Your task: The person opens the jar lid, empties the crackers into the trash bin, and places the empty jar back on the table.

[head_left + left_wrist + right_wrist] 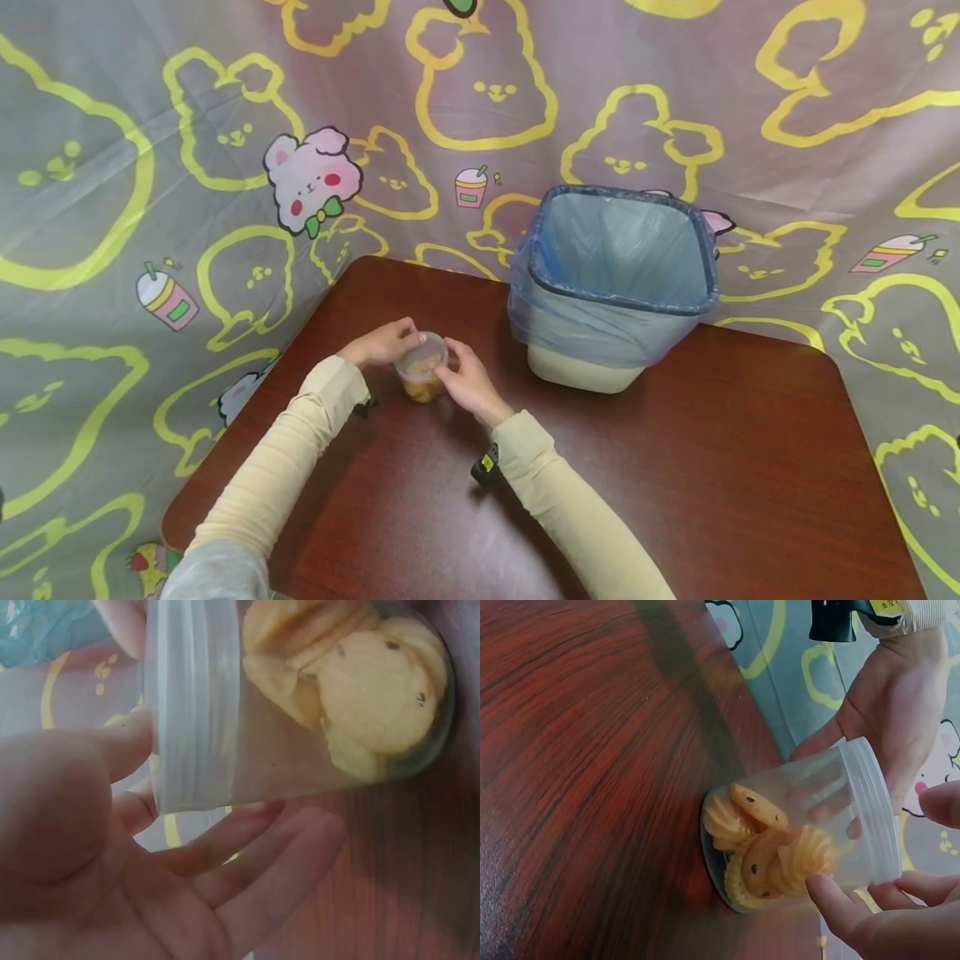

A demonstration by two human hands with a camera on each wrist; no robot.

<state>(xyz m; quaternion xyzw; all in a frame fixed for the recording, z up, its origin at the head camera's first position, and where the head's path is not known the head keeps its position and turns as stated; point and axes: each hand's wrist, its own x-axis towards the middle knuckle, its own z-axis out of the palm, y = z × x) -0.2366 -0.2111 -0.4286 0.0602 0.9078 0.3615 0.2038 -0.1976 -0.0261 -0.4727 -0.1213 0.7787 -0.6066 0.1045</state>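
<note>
A clear plastic jar (415, 377) with a translucent ribbed lid (870, 810) stands upright on the table, its base against the wood. Inside lie several golden cookies (806, 859), some swirled, some round and flat with dark specks. My left hand (381, 343) holds the lid from the left; the left wrist view shows the thumb at its edge and the other fingers stretched out beside the jar wall. From the right, my right hand (471, 382) grips the jar around the lid, with one fingertip low on the wall in the right wrist view.
A cream bin (577, 367) lined with a blue plastic bag (622, 242) stands at the back of the dark reddish wooden table (720, 467), right of the jar. A grey cloth (510, 50) with yellow cartoon outlines hangs behind and on both sides.
</note>
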